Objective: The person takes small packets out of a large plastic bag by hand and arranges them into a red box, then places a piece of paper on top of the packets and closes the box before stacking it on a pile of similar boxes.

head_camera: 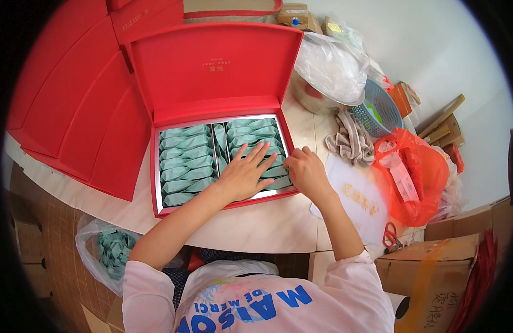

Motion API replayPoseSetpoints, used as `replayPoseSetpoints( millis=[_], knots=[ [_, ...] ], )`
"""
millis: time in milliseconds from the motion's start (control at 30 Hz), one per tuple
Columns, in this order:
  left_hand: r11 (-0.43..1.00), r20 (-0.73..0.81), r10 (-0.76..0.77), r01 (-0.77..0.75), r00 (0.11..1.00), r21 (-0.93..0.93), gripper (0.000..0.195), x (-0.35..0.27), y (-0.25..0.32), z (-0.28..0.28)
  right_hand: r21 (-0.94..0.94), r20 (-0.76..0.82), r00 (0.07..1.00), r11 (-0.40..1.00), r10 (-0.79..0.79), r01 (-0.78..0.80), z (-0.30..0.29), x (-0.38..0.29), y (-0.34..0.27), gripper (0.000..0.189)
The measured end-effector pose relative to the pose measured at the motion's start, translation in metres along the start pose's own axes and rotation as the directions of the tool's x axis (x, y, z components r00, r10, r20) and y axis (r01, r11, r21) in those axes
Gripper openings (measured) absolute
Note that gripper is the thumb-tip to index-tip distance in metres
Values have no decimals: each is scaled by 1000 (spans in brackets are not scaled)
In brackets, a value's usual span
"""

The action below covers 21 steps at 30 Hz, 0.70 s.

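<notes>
A red gift box (154, 183) with its lid (214, 54) raised lies on the marble-patterned table. Green wrapped packets (185, 162) fill it in two columns, and a narrow middle slot between them holds green packets (219, 145) set lengthwise. My left hand (246, 170) rests flat with spread fingers on the packets of the right column. At the box's right edge is my right hand (304, 166), its fingers curled by the ends of the packets; whether it pinches anything is hidden.
Large red boxes (81, 108) are stacked at the left. To the right are a metal bowl (310, 98) under plastic, a blue basket (381, 108), a striped cloth (352, 139), a red plastic bag (419, 179) and scissors (389, 235). A bag of green packets (114, 249) stands below the table's edge.
</notes>
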<state>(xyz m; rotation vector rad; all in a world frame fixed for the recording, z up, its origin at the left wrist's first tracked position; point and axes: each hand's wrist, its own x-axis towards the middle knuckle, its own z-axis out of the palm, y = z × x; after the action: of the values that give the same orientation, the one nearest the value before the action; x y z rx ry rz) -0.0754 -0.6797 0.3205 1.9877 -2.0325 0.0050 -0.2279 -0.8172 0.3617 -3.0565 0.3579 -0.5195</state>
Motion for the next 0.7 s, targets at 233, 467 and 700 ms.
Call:
replayPoseSetpoints(
  millis=[233,467,700],
  knots=[
    [1000,2,-11,11,1000,-14,65,1,0,-1,-59,-99,995,998,2,-8,32,51,18,18],
    [998,-10,-28,29,1000,53,66,0,3,-2,-107,-116,993,994,-17,5,42,55,23,20],
    [740,-181,-258,74,949,-668,46,-8,-35,-44,-52,-256,966,997,41,-56,13,34,4,23]
  ],
)
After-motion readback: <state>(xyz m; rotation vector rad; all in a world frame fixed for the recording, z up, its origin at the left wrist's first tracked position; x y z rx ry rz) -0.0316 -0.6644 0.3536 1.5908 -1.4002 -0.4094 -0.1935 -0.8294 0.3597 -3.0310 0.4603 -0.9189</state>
